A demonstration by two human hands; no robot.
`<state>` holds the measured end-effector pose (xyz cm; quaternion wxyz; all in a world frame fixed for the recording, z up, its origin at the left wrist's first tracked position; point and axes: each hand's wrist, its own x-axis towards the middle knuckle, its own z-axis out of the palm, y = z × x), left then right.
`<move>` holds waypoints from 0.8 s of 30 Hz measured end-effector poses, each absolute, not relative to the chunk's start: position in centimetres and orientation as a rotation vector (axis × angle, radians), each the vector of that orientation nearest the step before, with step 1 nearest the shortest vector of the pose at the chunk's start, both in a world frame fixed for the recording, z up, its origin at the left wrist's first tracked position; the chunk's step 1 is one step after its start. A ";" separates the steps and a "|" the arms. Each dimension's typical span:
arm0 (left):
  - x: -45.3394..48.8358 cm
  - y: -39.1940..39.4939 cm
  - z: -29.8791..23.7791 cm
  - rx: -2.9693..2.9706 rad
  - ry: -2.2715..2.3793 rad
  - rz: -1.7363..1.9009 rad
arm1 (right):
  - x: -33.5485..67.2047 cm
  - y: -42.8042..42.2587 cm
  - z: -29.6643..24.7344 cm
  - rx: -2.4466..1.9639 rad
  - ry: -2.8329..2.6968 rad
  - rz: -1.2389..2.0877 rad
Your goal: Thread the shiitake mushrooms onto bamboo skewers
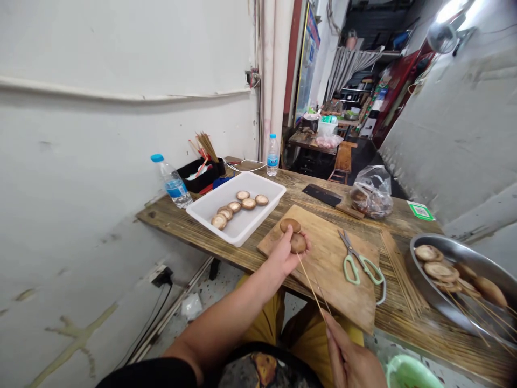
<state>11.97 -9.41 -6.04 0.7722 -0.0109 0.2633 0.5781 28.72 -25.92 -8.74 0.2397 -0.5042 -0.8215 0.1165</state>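
My left hand (283,254) is closed around two brown mushroom caps (298,244), one beyond the other, over the near left part of the wooden cutting board (323,229). Low in the view, my right hand (350,353) pinches the near end of a thin bamboo skewer (310,281). The skewer's far end meets the nearer cap; how deep it goes is hidden. A second thin line, perhaps another skewer, runs beside it. On the board lie scissors (355,256) with pale green handles. Several mushroom caps (248,203) sit gills up in a white plastic tray (236,238).
A metal bowl (418,280) with skewered mushrooms stands at right, beside loose bamboo skewers (398,269). Behind the board are a cleaver (321,194) and a bagged bundle (371,196). Two water bottles (175,186) (272,156) flank the tray. A green container (412,372) is below right.
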 end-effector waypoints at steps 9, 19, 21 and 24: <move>12.1 -9.6 -6.3 0.021 0.583 1.308 | 28.2 -25.7 -8.8 -1.325 -2.284 0.208; 12.9 -10.1 -5.8 0.077 0.552 1.389 | 27.9 -25.3 -9.2 -1.267 -2.316 0.024; 13.1 -10.3 -5.7 0.098 0.548 1.405 | 27.8 -25.2 -9.3 -1.266 -2.316 -0.040; 13.2 -10.6 -5.7 0.112 0.536 1.402 | 27.8 -25.2 -9.4 -1.268 -2.297 -0.140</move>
